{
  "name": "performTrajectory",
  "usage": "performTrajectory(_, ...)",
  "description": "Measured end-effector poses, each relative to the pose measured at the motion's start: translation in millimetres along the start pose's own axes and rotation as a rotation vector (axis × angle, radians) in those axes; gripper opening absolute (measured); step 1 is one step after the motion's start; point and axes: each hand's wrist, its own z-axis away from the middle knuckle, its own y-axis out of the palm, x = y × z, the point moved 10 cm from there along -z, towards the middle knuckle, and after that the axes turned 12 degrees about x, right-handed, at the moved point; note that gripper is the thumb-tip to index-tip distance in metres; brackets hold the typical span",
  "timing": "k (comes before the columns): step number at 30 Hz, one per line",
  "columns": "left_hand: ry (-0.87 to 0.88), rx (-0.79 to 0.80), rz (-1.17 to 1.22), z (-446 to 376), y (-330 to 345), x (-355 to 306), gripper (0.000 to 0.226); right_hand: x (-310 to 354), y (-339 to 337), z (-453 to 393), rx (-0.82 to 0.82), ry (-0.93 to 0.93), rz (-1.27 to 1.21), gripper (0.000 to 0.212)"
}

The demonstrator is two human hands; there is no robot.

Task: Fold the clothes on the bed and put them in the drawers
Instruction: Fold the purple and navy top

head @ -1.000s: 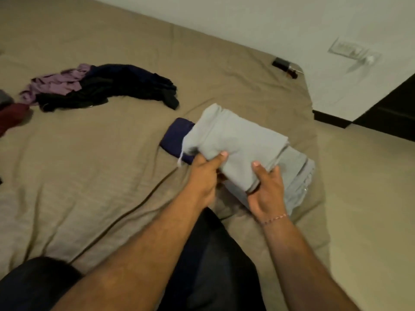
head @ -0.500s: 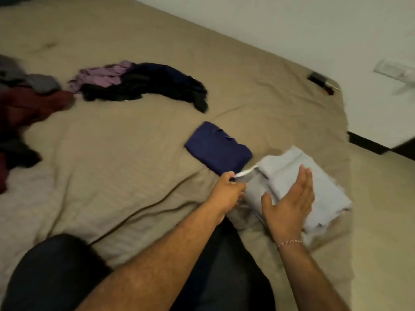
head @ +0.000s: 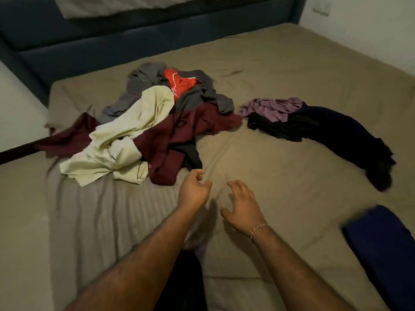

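Note:
A heap of unfolded clothes lies mid-bed: a cream garment [head: 125, 135], a maroon garment [head: 179, 140], grey cloth [head: 143, 81] and a red piece [head: 179, 83]. To its right sit a purple garment [head: 271, 107] and a long dark navy one [head: 341, 133]. A folded navy garment [head: 381, 250] lies at the lower right. My left hand [head: 194, 190] hovers just below the maroon garment, fingers loosely curled, holding nothing. My right hand [head: 241, 204] is beside it over bare sheet, fingers spread and empty.
The tan bed sheet [head: 280, 198] covers the mattress. A dark blue headboard [head: 112, 41] runs along the far side. White wall [head: 370, 30] stands at the right, and floor shows at the left edge. My dark-trousered leg is at the bottom centre.
Both hands have let go of the folded grey garment, which is out of view. My view swung left toward the clothes heap, and both hands now reach toward it.

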Motion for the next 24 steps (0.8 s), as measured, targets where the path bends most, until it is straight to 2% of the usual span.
performTrajectory(2,0.048,0.088,-0.253,-36,1,0,0.052,1,-10,-39,-0.029,0.015,-0.062,0.086)
performTrajectory(4,0.185,0.218,-0.413,-66,31,-21,0.06,-15,-32,-71,-0.077,0.057,-0.1,0.086)
performTrajectory(7,0.39,0.321,-0.374,-121,85,-86,0.058,-62,-86,-117,-0.195,0.172,-0.087,0.085)
performTrajectory(11,0.508,0.342,-0.356,-203,137,-174,0.066,-133,-174,-167,-0.32,0.293,0.038,0.089)
performTrajectory(14,0.56,0.288,-0.46,-264,162,-209,0.08,-170,-222,-207,-0.381,0.295,0.125,0.092)
performTrajectory(16,0.57,0.24,-0.543,-307,174,-222,0.082,-198,-237,-241,-0.398,0.304,0.05,0.089)
performTrajectory(18,0.609,0.144,-0.61,-336,179,-221,0.074,-223,-232,-266,-0.447,0.34,-0.039,0.071)
performTrajectory(20,0.7,0.0,-0.65,-343,182,-212,0.059,-236,-218,-274,-0.572,0.352,-0.064,0.052)
performTrajectory(22,0.804,-0.139,-0.658,-349,197,-196,0.043,-246,-197,-284,-0.679,0.357,0.035,0.05)
performTrajectory(24,0.838,-0.196,-0.66,-357,208,-185,0.034,-253,-182,-291,-0.731,0.377,0.126,0.053)
